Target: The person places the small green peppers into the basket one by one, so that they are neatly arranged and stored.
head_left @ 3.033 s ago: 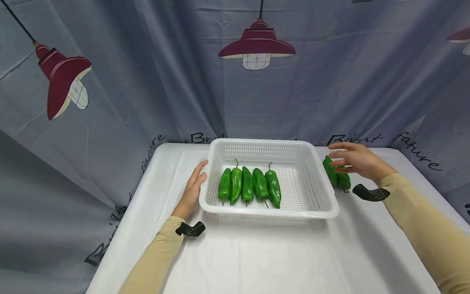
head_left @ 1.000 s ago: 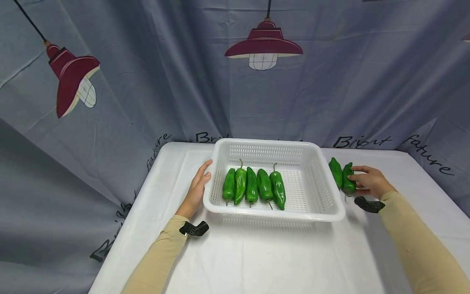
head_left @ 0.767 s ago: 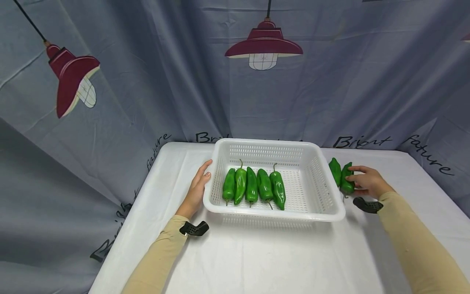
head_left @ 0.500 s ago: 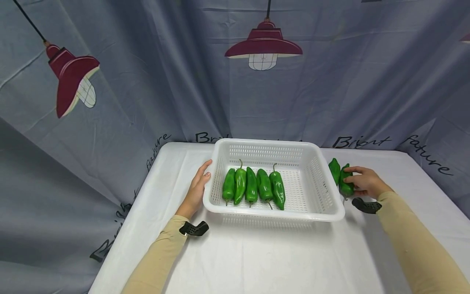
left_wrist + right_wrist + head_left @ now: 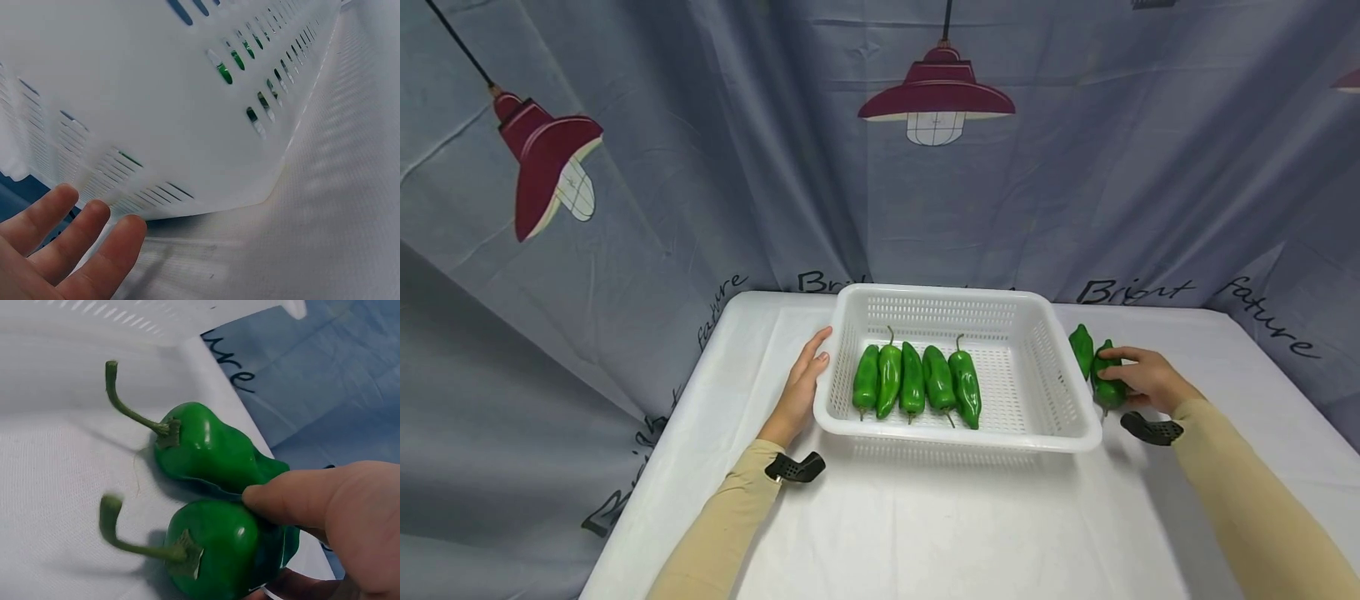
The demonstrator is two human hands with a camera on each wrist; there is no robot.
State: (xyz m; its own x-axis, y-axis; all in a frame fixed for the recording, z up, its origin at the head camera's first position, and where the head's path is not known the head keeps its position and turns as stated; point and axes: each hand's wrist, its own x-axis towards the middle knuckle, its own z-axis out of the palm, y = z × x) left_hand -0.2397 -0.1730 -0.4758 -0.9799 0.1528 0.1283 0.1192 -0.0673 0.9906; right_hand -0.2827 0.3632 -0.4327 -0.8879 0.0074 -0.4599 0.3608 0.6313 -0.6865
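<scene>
A white plastic basket (image 5: 958,441) stands on the table, several green peppers (image 5: 912,379) lying side by side in its left half. My left hand (image 5: 796,393) is at the basket's left side, fingers fairly straight and spread; in the left wrist view the fingertips (image 5: 128,231) are near the perforated wall, and contact is unclear. To the right of the basket, my right hand (image 5: 1147,380) pinches a green pepper (image 5: 1107,390) between thumb and fingers. Another green pepper (image 5: 1081,350) lies beside it, nearer the basket. In the right wrist view, the thumb reaches between these two stemmed peppers.
A white cloth covers the table (image 5: 925,525). Behind it hangs a blue-grey curtain (image 5: 760,167) printed with red lamps and lettering. The basket's right half shows its bare perforated floor.
My right hand has come down from above the loose peppers and taken hold of the outer one, which has shifted slightly toward me. My left hand has stayed at the basket's side.
</scene>
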